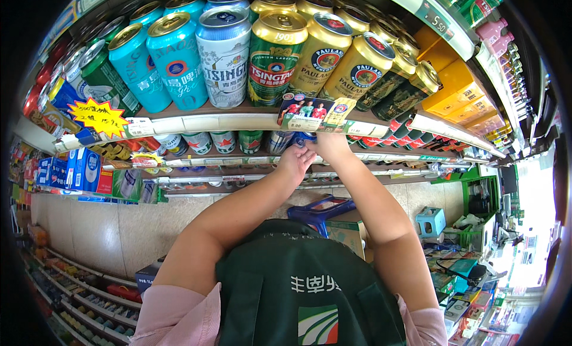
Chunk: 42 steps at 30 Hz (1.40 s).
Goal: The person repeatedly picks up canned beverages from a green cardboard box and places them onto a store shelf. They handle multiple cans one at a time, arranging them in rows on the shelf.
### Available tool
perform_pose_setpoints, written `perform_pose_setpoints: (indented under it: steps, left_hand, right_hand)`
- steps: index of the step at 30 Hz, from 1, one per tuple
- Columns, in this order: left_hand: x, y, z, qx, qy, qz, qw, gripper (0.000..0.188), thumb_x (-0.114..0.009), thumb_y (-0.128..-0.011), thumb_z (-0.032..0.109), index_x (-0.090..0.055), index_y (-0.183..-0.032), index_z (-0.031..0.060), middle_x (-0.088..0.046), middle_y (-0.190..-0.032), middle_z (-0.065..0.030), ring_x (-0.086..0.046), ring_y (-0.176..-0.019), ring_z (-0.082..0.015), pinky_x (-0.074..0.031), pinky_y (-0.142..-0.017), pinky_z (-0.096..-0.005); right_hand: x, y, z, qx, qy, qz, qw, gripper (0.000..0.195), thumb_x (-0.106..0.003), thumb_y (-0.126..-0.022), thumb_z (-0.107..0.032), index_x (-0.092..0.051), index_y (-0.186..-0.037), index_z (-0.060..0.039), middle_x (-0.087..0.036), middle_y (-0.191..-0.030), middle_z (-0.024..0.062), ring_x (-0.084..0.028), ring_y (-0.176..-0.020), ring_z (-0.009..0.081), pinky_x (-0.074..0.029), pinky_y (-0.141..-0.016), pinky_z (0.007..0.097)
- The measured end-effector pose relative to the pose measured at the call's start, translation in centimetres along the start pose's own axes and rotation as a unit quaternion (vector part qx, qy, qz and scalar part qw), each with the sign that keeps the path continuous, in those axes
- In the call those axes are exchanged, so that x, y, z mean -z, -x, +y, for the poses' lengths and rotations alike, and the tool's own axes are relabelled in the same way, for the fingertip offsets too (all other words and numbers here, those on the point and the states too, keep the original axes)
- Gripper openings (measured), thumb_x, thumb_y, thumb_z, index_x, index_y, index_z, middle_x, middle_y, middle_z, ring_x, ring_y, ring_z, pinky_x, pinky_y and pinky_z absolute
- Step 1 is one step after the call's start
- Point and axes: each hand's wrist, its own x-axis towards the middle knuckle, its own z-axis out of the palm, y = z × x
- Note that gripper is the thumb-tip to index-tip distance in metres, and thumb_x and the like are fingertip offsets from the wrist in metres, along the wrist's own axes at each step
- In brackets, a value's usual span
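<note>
Both hands reach to the second shelf, under the edge of the top one. My left hand point(296, 162) is beside a blue can point(302, 138), its fingers near the can's lower front. My right hand point(330, 146) is at the can's right side, partly hidden by the shelf edge and price tags. Whether either hand grips the can cannot be told. A silver and blue can point(280, 141) stands just left of it. Above, on the top shelf, stand a green and gold Tsingtao can point(276, 60) and yellow Paulaner cans point(321, 55).
The top shelf's pale edge point(214, 123) runs above the hands, with a picture tag point(308, 111) hanging from it. Green cans point(222, 142) stand left on the second shelf. Below are a blue plastic stool point(313, 214), a cardboard box point(346, 234) and a light-blue stool point(431, 221).
</note>
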Motion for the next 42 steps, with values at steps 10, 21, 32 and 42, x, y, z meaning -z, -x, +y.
perform_pose_setpoints:
  steps: [10, 21, 32, 42]
  left_hand:
    - [-0.6, -4.8, -1.0, -0.059, -0.05, -0.032, 0.997, 0.077, -0.036, -0.057, -0.018, -0.028, -0.13, 0.0044, -0.041, -0.132, -0.0128, -0.045, -0.12, -0.0291, -0.031, -0.104, -0.0438]
    - [0.3, -7.5, -1.6, -0.053, -0.171, 0.026, 0.984, 0.08, -0.037, -0.06, -0.016, -0.028, -0.134, 0.0147, -0.036, -0.136, -0.007, -0.035, -0.127, -0.0284, -0.028, -0.096, -0.0405]
    - [1.7, -8.2, 0.1, -0.056, -0.26, 0.063, 0.962, 0.087, -0.044, -0.069, -0.008, -0.004, -0.144, 0.0124, -0.021, -0.147, -0.0126, -0.029, -0.133, -0.028, -0.018, -0.108, -0.0448]
    - [4.8, 3.6, -5.2, 0.043, -0.388, 0.084, 0.917, 0.063, -0.046, -0.08, 0.009, -0.02, -0.137, 0.0032, -0.042, -0.134, -0.0179, -0.044, -0.122, -0.0314, -0.034, -0.102, -0.0412]
  right_hand:
    - [-4.1, -4.1, 2.1, -0.005, -0.018, 0.118, 0.993, 0.035, -0.061, -0.075, -0.035, -0.062, -0.102, -0.0124, -0.059, -0.108, 0.0094, -0.055, -0.101, 0.0295, -0.044, -0.083, 0.0411]
    - [4.2, 11.9, 0.6, -0.035, -0.145, 0.132, 0.98, 0.046, -0.07, -0.069, -0.022, -0.058, -0.112, -0.01, -0.048, -0.122, 0.0124, -0.041, -0.116, 0.0314, -0.03, -0.096, 0.0434]
    - [-9.9, 44.3, 14.6, -0.603, -0.266, 0.042, 0.75, 0.039, -0.065, -0.078, -0.024, -0.058, -0.105, 0.0023, -0.064, -0.092, 0.0165, -0.062, -0.083, 0.0236, -0.049, -0.074, 0.0323]
    - [-21.0, 44.7, 13.8, -0.646, -0.294, -0.14, 0.69, 0.069, -0.075, -0.062, -0.034, -0.051, -0.125, -0.0159, -0.042, -0.125, 0.0267, -0.052, -0.108, 0.0399, -0.045, -0.091, 0.0389]
